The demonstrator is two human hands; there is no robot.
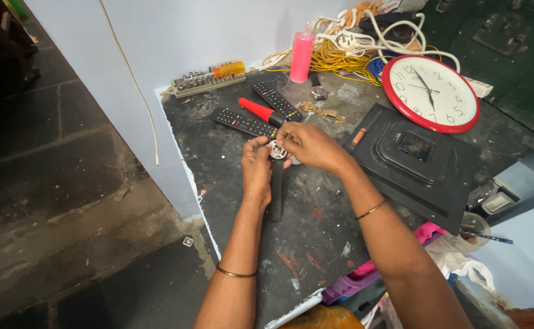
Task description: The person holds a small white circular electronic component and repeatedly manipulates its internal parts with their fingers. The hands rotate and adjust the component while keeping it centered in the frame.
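Note:
Over a dark worn worktop (pixel 230 183), my left hand (pixel 256 167) and my right hand (pixel 308 145) meet on a wristwatch (pixel 277 151). The watch has a small round silver case and a dark strap that hangs down toward me. My left fingers pinch the case from the left. My right fingertips press on it from the right and partly hide it. A thin bangle sits on each wrist.
Two black remotes (pixel 242 122), (pixel 274 99) and a red-tipped tool (pixel 261 111) lie beyond my hands. A red-rimmed wall clock (pixel 430 92), a black clock back panel (pixel 419 163), a pink bottle (pixel 301 56), tangled cables (pixel 346 52) and a bit set (pixel 206 81) are about. The worktop's edge drops off at left.

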